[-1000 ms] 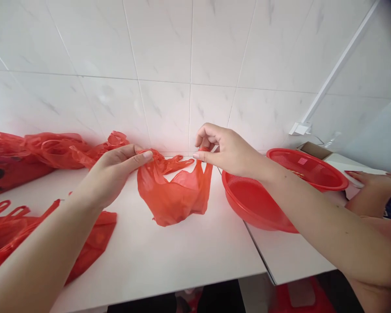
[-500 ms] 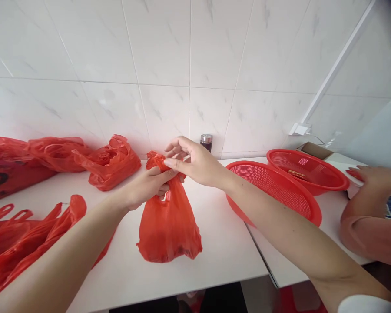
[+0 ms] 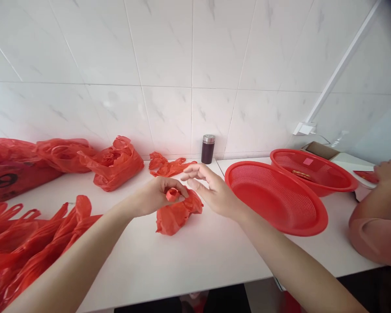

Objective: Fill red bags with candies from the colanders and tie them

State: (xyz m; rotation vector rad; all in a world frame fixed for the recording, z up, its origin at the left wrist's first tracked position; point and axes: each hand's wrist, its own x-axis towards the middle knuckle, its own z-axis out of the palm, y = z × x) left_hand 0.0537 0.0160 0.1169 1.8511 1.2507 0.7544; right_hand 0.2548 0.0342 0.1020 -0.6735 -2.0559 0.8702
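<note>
Low over the white table, a red plastic bag (image 3: pixel 173 219) hangs bunched up and partly folded. My left hand (image 3: pixel 159 194) is closed around its gathered top, and a rolled bit of the bag pokes out between thumb and fingers. Close by on the right, my right hand (image 3: pixel 211 191) has its fingers stretched out and slightly curved. Its thumb is near the bag's upper edge; whether it touches the plastic I cannot tell. Behind both hands a crumpled red bag (image 3: pixel 169 167) lies flat near the wall.
Two red plastic baskets (image 3: pixel 322 217) stand on the right; the farther one holds something small. A dark flask (image 3: pixel 208 150) is by the wall. Filled red bags (image 3: pixel 117 167) and a heap of loose ones (image 3: pixel 45 239) occupy the left. Another person's arm (image 3: pixel 374 217) is far right.
The bag hung down long between my hands; now it is lifted and bunched shorter. My right hand has moved lower and right, away from my left. The other person's hand has shifted right.
</note>
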